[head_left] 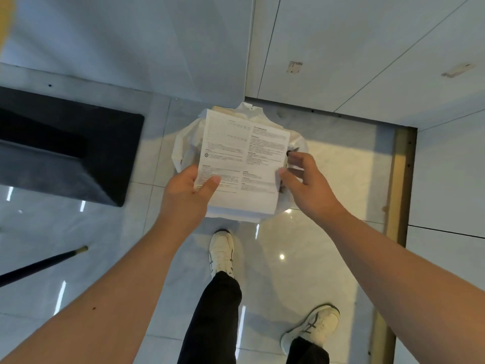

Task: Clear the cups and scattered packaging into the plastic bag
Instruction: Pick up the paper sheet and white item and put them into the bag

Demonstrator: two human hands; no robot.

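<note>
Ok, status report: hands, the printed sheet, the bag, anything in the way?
Left hand in a grip on the white printed paper sheet. Right hand on the sheet's right edge. White plastic bag directly beneath, on the floor. Nothing in the way.

Light here is even and fairly bright, coming from overhead. The glossy floor [301, 258] throws it back as small round hotspots and thin white streaks. The printed sheet [244, 164] in my grip is evenly lit, but its text is too soft to read. My forearms cast faint shadows. The dark block [65, 145] at left is smeared. Straight lines bow toward the edges, and the corners are soft.
</note>
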